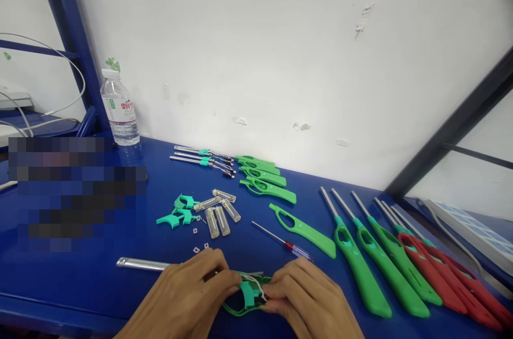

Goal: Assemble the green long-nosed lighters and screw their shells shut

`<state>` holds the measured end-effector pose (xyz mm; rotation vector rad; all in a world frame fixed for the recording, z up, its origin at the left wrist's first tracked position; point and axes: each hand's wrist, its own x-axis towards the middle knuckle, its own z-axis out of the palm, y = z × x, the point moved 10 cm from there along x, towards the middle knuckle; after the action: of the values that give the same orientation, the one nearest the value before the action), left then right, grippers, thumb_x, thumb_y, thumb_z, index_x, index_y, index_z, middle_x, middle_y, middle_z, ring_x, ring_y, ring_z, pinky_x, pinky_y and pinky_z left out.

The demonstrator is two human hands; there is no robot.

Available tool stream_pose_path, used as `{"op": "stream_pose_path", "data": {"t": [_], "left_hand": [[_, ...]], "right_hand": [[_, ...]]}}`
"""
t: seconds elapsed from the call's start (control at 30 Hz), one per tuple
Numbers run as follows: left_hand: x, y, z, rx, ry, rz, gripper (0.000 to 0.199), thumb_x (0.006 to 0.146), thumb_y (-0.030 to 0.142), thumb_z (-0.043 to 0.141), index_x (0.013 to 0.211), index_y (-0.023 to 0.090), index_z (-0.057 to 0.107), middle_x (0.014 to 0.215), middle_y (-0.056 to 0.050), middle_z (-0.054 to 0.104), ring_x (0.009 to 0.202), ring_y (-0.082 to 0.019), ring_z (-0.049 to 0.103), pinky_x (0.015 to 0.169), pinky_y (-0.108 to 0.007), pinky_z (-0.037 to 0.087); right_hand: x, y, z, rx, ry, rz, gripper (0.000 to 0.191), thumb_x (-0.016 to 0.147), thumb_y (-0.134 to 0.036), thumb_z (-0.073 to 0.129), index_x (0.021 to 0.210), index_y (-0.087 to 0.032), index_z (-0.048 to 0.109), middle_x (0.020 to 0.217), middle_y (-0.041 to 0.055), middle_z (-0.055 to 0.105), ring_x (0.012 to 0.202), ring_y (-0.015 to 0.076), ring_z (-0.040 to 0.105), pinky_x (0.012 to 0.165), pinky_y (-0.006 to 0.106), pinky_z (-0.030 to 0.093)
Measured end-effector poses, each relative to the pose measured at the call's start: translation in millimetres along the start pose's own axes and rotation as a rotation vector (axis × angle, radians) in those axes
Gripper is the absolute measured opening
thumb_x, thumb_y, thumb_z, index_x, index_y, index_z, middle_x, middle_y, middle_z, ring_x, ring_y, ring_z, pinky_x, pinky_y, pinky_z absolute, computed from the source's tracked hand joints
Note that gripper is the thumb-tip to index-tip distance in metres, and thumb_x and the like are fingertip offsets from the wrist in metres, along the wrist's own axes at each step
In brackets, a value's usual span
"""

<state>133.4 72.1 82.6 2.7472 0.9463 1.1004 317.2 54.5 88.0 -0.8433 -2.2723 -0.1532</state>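
At the bottom centre, a green lighter shell (236, 311) lies between both hands, with a teal trigger (249, 295) and thin white wires (253, 279) in it. My left hand (196, 288) is closed around the shell's left part, its thumb and forefinger beside the trigger. From under that hand a metal tube (142, 264) sticks out to the left. My right hand (302, 296) pinches at the shell's right part, where the wires end. The fingers hide much of the shell's inside.
Teal triggers (182, 216), clear fuel tanks (222, 220), a screwdriver (280, 240) and green shells (306, 229) lie ahead. Metal tubes with wires (192, 158) are further back. Green lighters (360, 275) and red lighters (433, 275) lie right. A water bottle (120, 109) stands back left.
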Motion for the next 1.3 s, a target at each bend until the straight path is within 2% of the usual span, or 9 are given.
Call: {"op": "stream_pose_path", "data": {"t": [0.23,0.43,0.57,0.77,0.87,1.0,1.13,1.3], "left_hand": [[-5.9,-0.2,2.7,0.009,0.005,-0.004,0.033,0.119,0.008,0.05,0.126,0.03,0.073,0.1,0.001,0.074,0.076,-0.015,0.072,0.067,-0.026,0.054],[-0.1,2.5,-4.1,0.032,0.031,0.003,0.042,0.114,0.002,0.049,0.13,0.03,0.075,0.099,0.002,0.077,0.074,-0.014,0.074,0.064,-0.025,0.055],[-0.5,1.8,0.6,0.064,0.02,0.015,0.047,0.113,-0.001,0.049,0.135,0.031,0.075,0.106,0.001,0.081,0.078,-0.014,0.077,0.064,-0.023,0.057],[-5.3,2.1,3.1,0.097,0.136,0.031,0.046,0.115,0.007,0.043,0.138,0.03,0.075,0.109,-0.001,0.08,0.081,-0.019,0.073,0.08,-0.033,0.064],[0.4,6.2,-4.9,0.075,0.14,0.046,0.045,0.111,0.002,0.047,0.133,0.028,0.076,0.108,-0.001,0.081,0.083,-0.019,0.07,0.071,-0.028,0.06],[8.4,11.5,-15.4,0.068,0.113,0.072,0.049,0.109,-0.006,0.047,0.132,0.026,0.075,0.11,0.0,0.081,0.095,-0.016,0.075,0.082,-0.021,0.064],[10.7,12.0,-17.7,0.094,0.122,0.086,0.045,0.115,-0.001,0.043,0.135,0.027,0.073,0.111,0.001,0.08,0.086,-0.012,0.077,0.078,-0.019,0.064],[12.5,10.9,-16.3,0.108,0.12,0.058,0.046,0.116,0.0,0.041,0.132,0.029,0.073,0.111,0.002,0.081,0.083,-0.011,0.078,0.075,-0.018,0.064]], "right_hand": [[1.0,-2.2,-3.4,0.012,0.014,-0.012,0.024,0.13,-0.038,0.059,0.114,-0.025,0.072,0.095,-0.0022,0.085,0.08,0.0169,0.078,0.075,0.029,0.063],[5.2,-0.4,-7.0,0.02,0.028,0.031,0.038,0.131,-0.048,0.053,0.107,-0.027,0.073,0.088,-0.005,0.083,0.076,0.0151,0.078,0.074,0.028,0.062],[6.6,-2.4,-7.4,0.021,0.039,0.034,0.039,0.132,-0.048,0.053,0.105,-0.028,0.073,0.089,-0.0059,0.085,0.076,0.014,0.08,0.076,0.027,0.062],[9.3,-3.1,-11.5,0.022,0.05,0.039,0.04,0.133,-0.046,0.052,0.108,-0.029,0.076,0.092,-0.0069,0.086,0.077,0.0125,0.082,0.076,0.024,0.064],[11.2,-4.4,-15.4,0.034,0.061,0.04,0.037,0.134,-0.044,0.052,0.11,-0.03,0.076,0.093,-0.0084,0.086,0.077,0.0109,0.082,0.078,0.023,0.064],[13.6,-5.5,-18.0,0.035,0.074,0.051,0.037,0.134,-0.045,0.052,0.109,-0.03,0.076,0.093,-0.0094,0.087,0.077,0.0101,0.083,0.079,0.022,0.064],[15.4,-5.8,-18.2,0.034,0.073,0.06,0.038,0.134,-0.047,0.052,0.11,-0.031,0.076,0.093,-0.0104,0.088,0.078,0.0099,0.084,0.08,0.022,0.064],[15.4,-5.5,-18.3,0.031,0.083,0.067,0.04,0.134,-0.048,0.051,0.109,-0.031,0.077,0.093,-0.0103,0.087,0.077,0.0099,0.084,0.078,0.022,0.064]]}}
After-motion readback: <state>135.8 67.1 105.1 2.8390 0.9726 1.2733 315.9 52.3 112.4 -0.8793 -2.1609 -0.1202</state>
